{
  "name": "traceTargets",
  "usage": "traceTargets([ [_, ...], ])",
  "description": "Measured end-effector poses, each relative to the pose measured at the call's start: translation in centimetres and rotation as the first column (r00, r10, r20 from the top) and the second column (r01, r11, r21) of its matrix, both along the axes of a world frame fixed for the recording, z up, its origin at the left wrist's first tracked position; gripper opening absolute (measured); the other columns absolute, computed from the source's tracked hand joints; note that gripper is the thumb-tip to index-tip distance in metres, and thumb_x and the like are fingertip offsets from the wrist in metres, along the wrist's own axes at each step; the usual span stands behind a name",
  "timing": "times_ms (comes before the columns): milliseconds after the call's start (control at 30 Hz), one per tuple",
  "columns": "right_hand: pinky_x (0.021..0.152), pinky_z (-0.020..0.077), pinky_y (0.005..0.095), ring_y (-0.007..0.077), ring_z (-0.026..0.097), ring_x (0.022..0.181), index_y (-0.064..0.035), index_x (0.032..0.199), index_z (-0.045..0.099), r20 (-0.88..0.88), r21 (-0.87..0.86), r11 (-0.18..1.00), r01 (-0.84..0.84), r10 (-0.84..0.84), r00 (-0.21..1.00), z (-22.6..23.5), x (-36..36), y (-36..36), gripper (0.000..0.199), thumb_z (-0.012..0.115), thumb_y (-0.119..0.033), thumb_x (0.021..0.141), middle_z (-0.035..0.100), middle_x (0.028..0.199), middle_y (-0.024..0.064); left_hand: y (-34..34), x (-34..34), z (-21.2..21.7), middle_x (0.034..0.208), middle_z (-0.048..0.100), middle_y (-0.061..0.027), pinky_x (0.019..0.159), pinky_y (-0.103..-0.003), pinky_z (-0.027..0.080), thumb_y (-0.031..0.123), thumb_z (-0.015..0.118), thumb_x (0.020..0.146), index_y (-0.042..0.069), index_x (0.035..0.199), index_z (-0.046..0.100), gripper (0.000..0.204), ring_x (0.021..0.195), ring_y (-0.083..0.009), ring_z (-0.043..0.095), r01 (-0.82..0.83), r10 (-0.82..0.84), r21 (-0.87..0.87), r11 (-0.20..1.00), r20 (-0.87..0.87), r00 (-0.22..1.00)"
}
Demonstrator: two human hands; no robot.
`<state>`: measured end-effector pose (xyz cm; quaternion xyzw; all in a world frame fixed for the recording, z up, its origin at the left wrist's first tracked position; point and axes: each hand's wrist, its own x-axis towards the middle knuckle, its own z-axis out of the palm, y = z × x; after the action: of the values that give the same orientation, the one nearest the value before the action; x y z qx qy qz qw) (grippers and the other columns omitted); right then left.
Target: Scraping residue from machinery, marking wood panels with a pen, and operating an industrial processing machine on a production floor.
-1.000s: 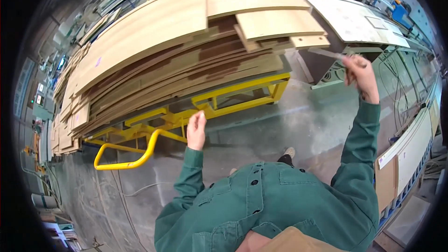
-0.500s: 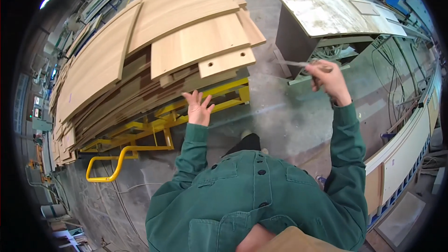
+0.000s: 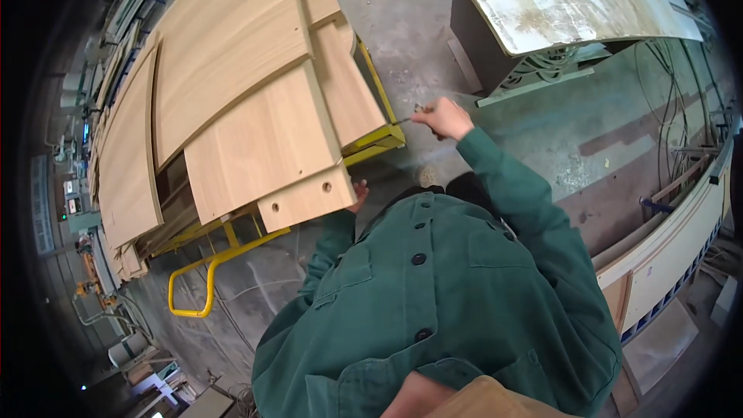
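That stack of wood panels (image 3: 248, 108) on the yellow cart (image 3: 371, 143) takes up the whole left and far side, pale oak-look faces, and the nearest small panel (image 3: 306, 200) has two drilled holes. Your left hand (image 3: 358, 192) is mostly tucked under that small panel's corner, so can't tell what the fingers are doing. Your right hand (image 3: 443, 118) is pinched tight on a thin metal tool (image 3: 412, 112) by the cart's right corner. I'd keep the panel steady and work slowly.
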<state>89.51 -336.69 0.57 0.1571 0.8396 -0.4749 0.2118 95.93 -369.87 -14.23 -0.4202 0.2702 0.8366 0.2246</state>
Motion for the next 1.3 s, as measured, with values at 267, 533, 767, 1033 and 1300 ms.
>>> traceTargets([
  [267,0.041,0.044,0.0311,0.0181,0.053,0.04,0.0046,0.063,0.057,-0.177,-0.03,0.998,-0.048,0.042,0.983,-3.1,-21.7,2.8,0.043,0.067,-0.037,0.07,0.054,0.051,0.0107,-2.4,2.3,1.3,0.107,0.056,-0.0096,0.069,-0.037,0.044,0.027,0.039,0.086,0.009,0.106,0.051,0.029,0.083,-0.0247,0.054,0.042,-0.021,0.044,0.998,-0.393,0.919],
  [533,0.041,0.0437,0.0291,0.0168,0.052,0.037,0.0016,0.064,0.057,-0.231,-0.332,0.941,-0.062,-0.017,0.973,6.5,-41.6,7.9,0.039,0.067,-0.035,0.072,0.054,0.05,0.0096,0.9,15.7,-4.5,0.086,0.061,-0.0071,0.067,-0.036,0.045,0.03,0.061,0.076,0.012,0.093,0.057,0.025,0.08,-0.0221,0.059,-0.291,-0.752,-0.882,-0.371,0.1,0.652],
  [767,0.03,0.0358,0.0276,0.0154,0.048,0.033,-0.0015,0.064,0.054,-0.236,-0.615,0.789,-0.016,-0.164,0.958,7.7,-52.7,8.6,0.037,0.067,-0.035,0.072,0.049,0.048,0.0068,8.6,17.1,-1.7,0.081,0.06,-0.007,0.066,-0.032,0.045,0.023,0.062,0.078,0.008,0.091,0.058,0.02,0.075,-0.0192,0.058,0.074,-0.127,-0.91,0.409,0.024,0.992],
  [1033,0.031,0.0376,0.0277,0.0164,0.049,0.037,0.0002,0.062,0.053,-0.28,-0.621,0.754,-0.214,0.042,0.959,12.8,-60.1,6.1,0.037,0.069,-0.031,0.071,0.049,0.05,0.0092,16.6,13.8,2.5,0.082,0.06,-0.0062,0.066,-0.028,0.044,0.018,0.06,0.081,0.001,0.09,0.059,0.019,0.075,-0.016,0.056,0.026,0.272,-0.758,0.652,0.266,0.925],
  [1300,0.031,0.03,0.0234,0.0154,0.051,0.037,-0.0034,0.064,0.054,-0.52,-0.512,0.763,-0.394,0.09,0.85,22.1,-60.0,5.8,0.044,0.066,-0.045,0.07,0.053,0.052,0.0075,18.2,22.3,-3.4,0.08,0.062,-0.0078,0.068,-0.029,0.045,0.015,0.063,0.078,-0.001,0.091,0.06,0.021,0.074,-0.0168,0.057,0.2,0.38,-0.848,0.49,0.414,0.827],
])
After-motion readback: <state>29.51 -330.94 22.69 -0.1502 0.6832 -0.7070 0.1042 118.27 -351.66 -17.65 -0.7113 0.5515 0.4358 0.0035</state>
